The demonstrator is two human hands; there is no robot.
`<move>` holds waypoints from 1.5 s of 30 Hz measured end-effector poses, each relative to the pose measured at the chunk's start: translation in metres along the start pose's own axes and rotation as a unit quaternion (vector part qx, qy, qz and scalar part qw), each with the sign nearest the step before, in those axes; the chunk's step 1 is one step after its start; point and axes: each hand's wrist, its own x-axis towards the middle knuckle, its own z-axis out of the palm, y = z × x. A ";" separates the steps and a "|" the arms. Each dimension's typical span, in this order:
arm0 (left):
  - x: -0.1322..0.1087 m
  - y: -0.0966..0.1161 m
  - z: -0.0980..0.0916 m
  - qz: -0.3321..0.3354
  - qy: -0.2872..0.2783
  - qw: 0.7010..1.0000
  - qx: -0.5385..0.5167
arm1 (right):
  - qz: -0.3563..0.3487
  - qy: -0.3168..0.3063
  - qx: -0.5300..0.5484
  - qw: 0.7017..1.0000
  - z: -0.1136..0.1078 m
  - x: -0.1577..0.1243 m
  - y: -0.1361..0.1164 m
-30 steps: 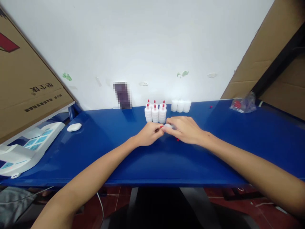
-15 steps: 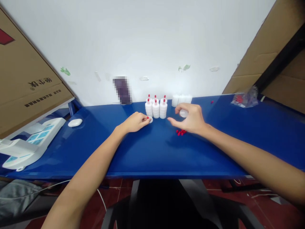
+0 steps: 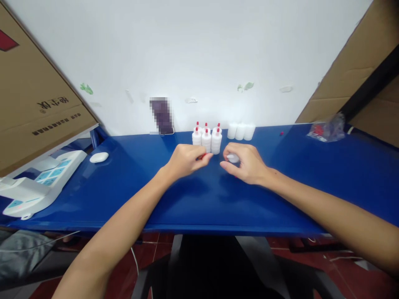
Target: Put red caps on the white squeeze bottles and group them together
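Observation:
My left hand (image 3: 186, 160) is closed in a pinch on a small red cap (image 3: 202, 156) above the blue table (image 3: 124, 187). My right hand (image 3: 245, 162) is curled round a small white bottle (image 3: 232, 158) lying sideways in its fingers. The two hands are close together, just in front of a cluster of white bottles with red caps (image 3: 207, 139). A row of white bottles without caps (image 3: 240, 131) stands behind my right hand near the wall. The loose red caps on the table are hidden under my right hand.
A white machine with blue panels (image 3: 34, 187) sits at the left table end, a white oval object (image 3: 99, 157) beside it. A phone (image 3: 161, 116) leans on the wall. A clear bag of red caps (image 3: 326, 128) lies far right. Cardboard boxes (image 3: 34, 95) flank both sides.
My left hand left a capped bottle by the cluster and came back pinching a red cap. My right hand picked a white bottle from the back row and brought it down toward the left hand.

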 end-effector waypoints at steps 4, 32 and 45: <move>-0.002 0.017 0.017 0.085 0.007 0.996 0.019 | 0.003 -0.055 -0.021 0.998 0.002 -0.002 -0.007; -0.007 0.026 0.032 0.109 -0.014 0.994 -0.009 | 0.050 -0.163 0.002 0.985 0.002 -0.003 -0.016; -0.010 0.026 0.032 0.027 -0.083 0.988 -0.129 | -0.010 -0.121 -0.009 0.993 0.004 -0.007 -0.016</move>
